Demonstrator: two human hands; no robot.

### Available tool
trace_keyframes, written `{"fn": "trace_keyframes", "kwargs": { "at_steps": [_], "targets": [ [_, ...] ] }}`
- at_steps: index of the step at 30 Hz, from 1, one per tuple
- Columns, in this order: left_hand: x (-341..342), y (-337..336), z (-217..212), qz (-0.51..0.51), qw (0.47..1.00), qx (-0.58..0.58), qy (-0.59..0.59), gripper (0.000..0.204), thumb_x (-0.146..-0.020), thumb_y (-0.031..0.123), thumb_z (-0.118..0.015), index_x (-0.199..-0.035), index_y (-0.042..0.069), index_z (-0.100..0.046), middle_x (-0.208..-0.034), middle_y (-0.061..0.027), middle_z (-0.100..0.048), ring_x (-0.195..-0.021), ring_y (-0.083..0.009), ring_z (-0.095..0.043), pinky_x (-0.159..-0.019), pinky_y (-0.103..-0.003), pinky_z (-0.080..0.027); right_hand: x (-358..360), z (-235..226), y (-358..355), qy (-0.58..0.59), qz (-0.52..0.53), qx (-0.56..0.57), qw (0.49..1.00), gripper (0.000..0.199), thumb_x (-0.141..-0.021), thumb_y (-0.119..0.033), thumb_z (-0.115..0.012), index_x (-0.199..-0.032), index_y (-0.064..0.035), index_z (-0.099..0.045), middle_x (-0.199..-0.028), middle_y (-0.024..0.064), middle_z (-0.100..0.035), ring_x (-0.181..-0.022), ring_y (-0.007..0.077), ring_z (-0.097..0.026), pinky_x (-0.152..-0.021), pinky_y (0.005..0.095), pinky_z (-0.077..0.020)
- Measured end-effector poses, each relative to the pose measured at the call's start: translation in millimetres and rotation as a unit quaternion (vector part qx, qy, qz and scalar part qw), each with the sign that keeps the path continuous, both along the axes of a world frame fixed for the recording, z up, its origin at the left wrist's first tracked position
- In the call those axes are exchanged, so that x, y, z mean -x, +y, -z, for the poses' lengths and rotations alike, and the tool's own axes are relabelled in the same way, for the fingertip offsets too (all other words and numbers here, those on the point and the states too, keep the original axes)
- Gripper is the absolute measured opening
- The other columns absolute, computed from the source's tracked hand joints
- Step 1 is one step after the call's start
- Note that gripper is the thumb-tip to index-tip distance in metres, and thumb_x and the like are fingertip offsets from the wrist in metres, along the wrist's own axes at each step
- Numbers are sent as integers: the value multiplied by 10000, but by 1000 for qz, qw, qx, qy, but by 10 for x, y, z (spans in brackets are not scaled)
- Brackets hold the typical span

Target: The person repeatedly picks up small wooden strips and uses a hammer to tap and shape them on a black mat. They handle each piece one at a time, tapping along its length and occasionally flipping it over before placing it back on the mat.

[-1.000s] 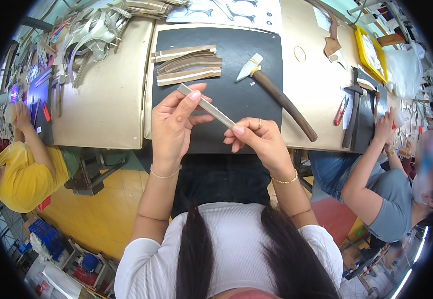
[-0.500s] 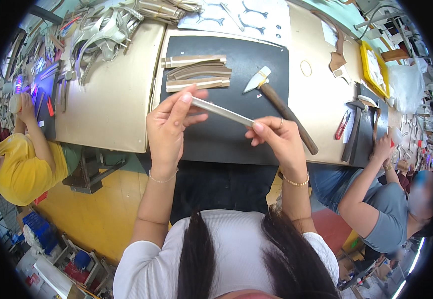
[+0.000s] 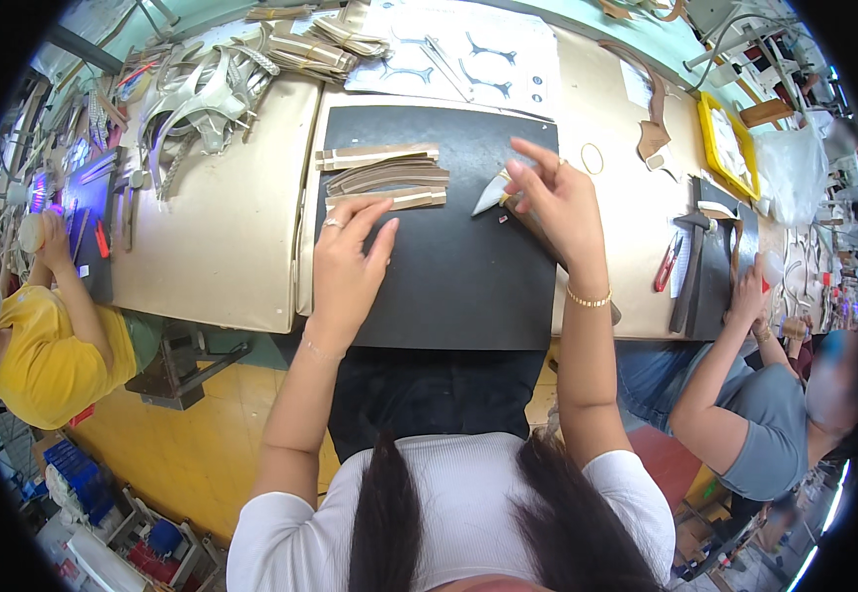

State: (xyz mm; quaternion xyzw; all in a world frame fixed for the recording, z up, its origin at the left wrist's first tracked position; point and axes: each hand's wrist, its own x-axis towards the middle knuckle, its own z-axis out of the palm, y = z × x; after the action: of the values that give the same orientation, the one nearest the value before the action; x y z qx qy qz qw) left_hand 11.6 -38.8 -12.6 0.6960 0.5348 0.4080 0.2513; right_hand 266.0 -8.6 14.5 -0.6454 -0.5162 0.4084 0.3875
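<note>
A black mat (image 3: 448, 286) lies on the tan workbench in front of me. At its far left sits a pile of narrow tan strips (image 3: 384, 178). My left hand (image 3: 348, 268) rests flat on the mat, its fingertips touching the nearest strip of the pile; it holds nothing. A hammer with a pale head (image 3: 491, 193) lies on the mat's right part. My right hand (image 3: 559, 209) hovers over the hammer's handle just behind the head, fingers spread and lifted. The handle is mostly hidden under that hand and forearm.
A white pattern sheet (image 3: 468, 54) lies beyond the mat, and grey strap pieces (image 3: 202, 94) are heaped at far left. A person in yellow (image 3: 39, 335) works at left, a person in grey-blue (image 3: 754, 395) at right. Red scissors (image 3: 668, 261), a second hammer (image 3: 687, 266) and a yellow tray (image 3: 730, 148) lie at right.
The strip that both hands held up is no longer between them. My left hand has dropped to the pile of strips and my right hand has gone to the hammer.
</note>
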Motion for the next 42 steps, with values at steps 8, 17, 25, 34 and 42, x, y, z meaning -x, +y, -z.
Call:
{"fn": "trace_keyframes", "kwargs": {
  "at_steps": [8,17,25,34,42],
  "targets": [
    [-130,329,298,78,969,-145,183,172,-829,89,-788,-987,50,-733,-955,-66,-638,-951,-266,-608,-878,-406,-476,-186,376,-508,-301,-5,-96,949,469,-875,-231,-803,-1295,-53,-694,-1124,135,-614,-1026,304,-583,-903,387,-500],
    [-181,320,305,77,978,-111,159,72,-854,52,-764,-907,25,-721,-950,-94,-673,-899,-297,-656,-785,-389,-533,-62,507,-524,-365,-12,-98,926,408,-875,-186,-785,-1260,-77,-708,-1090,123,-610,-980,307,-584,-873,408,-483],
    [-99,399,279,98,986,-3,133,114,-868,13,-714,-970,-2,-666,-944,-121,-687,-814,-291,-692,-748,-374,-556,227,359,-530,-317,19,-246,916,363,-878,-127,-772,-1234,-86,-713,-1137,114,-648,-1036,311,-602,-930,437,-460],
    [34,114,-118,30,999,19,-15,152,-821,-41,-692,-911,-2,-575,-967,-114,-665,-835,-239,-661,-701,-372,-564,773,537,-490,-391,-167,-261,867,431,-852,-267,-772,-1231,-85,-674,-1277,32,-623,-1191,201,-565,-981,429,-386],
    [262,-193,-408,55,966,146,-207,170,-894,-56,-700,-1017,16,-608,-991,-58,-646,-870,-122,-616,-755,-258,-509,783,421,-521,-310,-115,-275,903,344,-882,-173,-753,-1213,-99,-699,-1249,65,-628,-1166,244,-583,-991,428,-405]
  ]
}}
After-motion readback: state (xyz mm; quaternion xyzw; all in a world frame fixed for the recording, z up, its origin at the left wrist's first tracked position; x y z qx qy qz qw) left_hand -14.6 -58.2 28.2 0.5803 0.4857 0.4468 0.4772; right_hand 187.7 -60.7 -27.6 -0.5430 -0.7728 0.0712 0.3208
